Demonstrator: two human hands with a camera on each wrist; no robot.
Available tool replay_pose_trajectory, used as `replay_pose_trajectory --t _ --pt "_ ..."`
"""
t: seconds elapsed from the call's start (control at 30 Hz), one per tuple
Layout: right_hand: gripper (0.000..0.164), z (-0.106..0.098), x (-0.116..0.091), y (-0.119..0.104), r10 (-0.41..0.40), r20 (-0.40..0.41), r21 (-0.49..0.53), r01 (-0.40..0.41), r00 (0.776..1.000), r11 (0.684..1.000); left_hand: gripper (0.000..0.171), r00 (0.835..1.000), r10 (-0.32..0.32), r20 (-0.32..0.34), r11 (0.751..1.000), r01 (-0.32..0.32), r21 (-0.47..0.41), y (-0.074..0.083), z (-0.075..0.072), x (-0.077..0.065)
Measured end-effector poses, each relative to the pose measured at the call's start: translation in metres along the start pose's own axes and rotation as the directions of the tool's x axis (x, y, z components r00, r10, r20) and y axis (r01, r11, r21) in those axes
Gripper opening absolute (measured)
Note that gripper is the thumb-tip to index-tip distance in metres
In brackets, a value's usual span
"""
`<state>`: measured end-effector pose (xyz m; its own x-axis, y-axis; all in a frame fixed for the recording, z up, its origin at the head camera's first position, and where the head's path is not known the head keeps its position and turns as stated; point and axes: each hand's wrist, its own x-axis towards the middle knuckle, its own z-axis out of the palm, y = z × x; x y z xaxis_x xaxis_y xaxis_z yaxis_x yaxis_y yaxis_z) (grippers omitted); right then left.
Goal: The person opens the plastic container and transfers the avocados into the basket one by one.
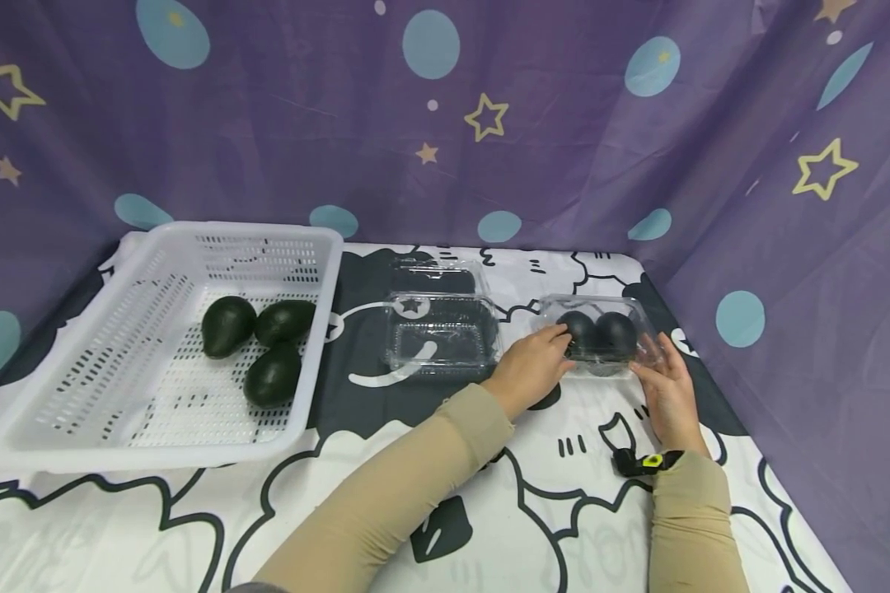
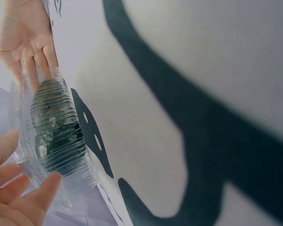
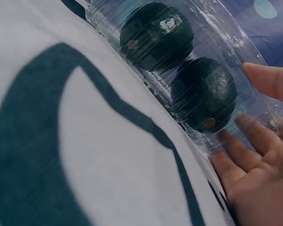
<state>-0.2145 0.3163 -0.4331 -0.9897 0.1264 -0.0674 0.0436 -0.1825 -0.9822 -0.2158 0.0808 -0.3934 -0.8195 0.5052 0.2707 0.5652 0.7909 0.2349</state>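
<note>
A clear plastic clamshell box (image 1: pixel 597 369) sits at the right of the table, with two dark avocados (image 1: pixel 615 336) side by side in it. My left hand (image 1: pixel 531 368) holds its left end, fingers over the rim and thumb low at the side. At the opposite end my right hand (image 1: pixel 671 395) grips the box; in the right wrist view its thumb (image 3: pixel 269 81) lies at the rim and the other fingers are along the end wall. Ribbed plastic partly blurs the avocados (image 2: pixel 59 146) in the left wrist view.
Left of the hands stands another clear clamshell box (image 1: pixel 442 362), its lid (image 1: pixel 437 276) folded back. A white perforated basket (image 1: pixel 156 457) at the left holds three avocados (image 1: pixel 228 327). Purple curtains (image 1: pixel 564 165) border the table at the back and right.
</note>
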Motion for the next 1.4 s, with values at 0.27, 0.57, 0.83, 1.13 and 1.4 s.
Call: replay_pose_trajectory --t 0.27,0.57,0.83,1.13,1.4 --pt "0.08 0.0 -0.003 -0.002 0.008 0.016 0.022 -0.008 1.0 1.0 0.05 1.0 -0.019 0.001 0.999 0.019 -0.026 0.0 0.002 0.001" --pt "0.075 -0.008 -0.003 0.0 -0.031 0.089 0.169 0.016 0.996 0.986 0.051 0.998 -0.068 -0.007 0.994 0.067 -0.083 -0.001 0.002 0.001" --pt "0.078 -0.006 -0.003 0.001 -0.024 0.064 0.121 0.016 0.998 0.993 0.052 0.995 -0.096 0.025 0.99 0.098 -0.098 0.001 0.0 0.0" --pt "0.092 0.0 0.001 0.001 -0.007 0.019 -0.038 0.007 1.0 0.999 0.054 0.991 -0.12 0.055 0.984 0.126 -0.128 0.002 0.0 0.001" --pt "0.08 0.004 0.002 0.003 0.017 -0.07 -0.12 -0.025 0.997 0.992 0.054 0.994 -0.105 0.035 0.985 0.109 -0.13 0.002 0.001 0.001"
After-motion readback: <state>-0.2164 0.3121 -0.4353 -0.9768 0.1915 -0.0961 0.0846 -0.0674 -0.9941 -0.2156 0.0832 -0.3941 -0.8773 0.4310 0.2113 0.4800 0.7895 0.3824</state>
